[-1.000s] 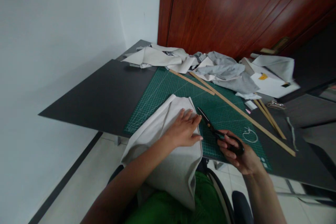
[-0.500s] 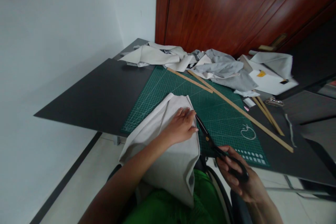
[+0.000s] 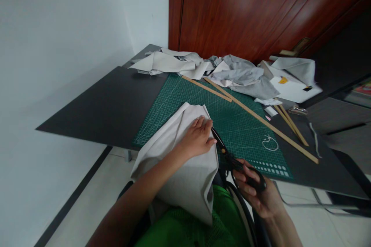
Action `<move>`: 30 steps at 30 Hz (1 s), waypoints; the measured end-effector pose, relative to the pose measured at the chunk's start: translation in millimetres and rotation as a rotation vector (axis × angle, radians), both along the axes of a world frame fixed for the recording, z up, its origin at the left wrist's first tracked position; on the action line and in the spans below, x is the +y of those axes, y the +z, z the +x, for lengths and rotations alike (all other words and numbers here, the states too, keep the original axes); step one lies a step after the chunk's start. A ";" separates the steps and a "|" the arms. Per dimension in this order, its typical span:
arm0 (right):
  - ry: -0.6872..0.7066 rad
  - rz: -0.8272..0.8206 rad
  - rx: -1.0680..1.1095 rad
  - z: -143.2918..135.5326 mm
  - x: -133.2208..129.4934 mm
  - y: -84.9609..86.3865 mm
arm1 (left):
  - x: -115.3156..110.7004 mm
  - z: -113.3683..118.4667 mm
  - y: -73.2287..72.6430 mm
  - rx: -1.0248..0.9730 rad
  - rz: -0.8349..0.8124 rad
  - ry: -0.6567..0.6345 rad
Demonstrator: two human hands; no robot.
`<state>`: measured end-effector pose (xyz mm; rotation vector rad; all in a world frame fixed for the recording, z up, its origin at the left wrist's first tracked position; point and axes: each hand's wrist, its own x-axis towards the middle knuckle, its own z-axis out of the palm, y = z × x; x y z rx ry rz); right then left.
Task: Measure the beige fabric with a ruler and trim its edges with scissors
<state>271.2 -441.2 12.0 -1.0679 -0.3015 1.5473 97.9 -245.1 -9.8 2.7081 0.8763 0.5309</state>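
Observation:
A light grey cloth piece [image 3: 185, 177] lies partly on the green cutting mat [image 3: 237, 119] and hangs over the table's front edge towards the lap. My left hand [image 3: 198, 137] rests flat on its upper part, fingers near the right edge. Black scissors [image 3: 223, 149] are in my right hand [image 3: 255, 189], its fingers around the handles. Their blades point up and left, and the tip meets the cloth's right edge beside my left fingertips.
Crumpled fabric [image 3: 240, 71] and a white box [image 3: 290, 85] line the table's back. Wooden rulers [image 3: 261, 119] lie across the mat and table [image 3: 107, 104]. A white string loop [image 3: 270, 143] is at the right.
My right hand and the scissors have moved slightly left, and the handles look a little wider apart. My left hand stays on the cloth. The whole view has shifted slightly.

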 end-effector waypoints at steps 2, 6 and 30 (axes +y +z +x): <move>-0.008 0.005 -0.015 -1.0 2.4 -1.8 | -1.6 0.1 0.9 0.015 0.010 0.006; -0.017 0.009 -0.048 -4.7 4.6 -3.2 | -1.8 0.5 1.3 0.043 0.026 0.041; -0.049 -0.013 -0.008 -18.7 -6.2 -15.9 | 59.2 0.5 19.3 0.113 -0.019 -0.131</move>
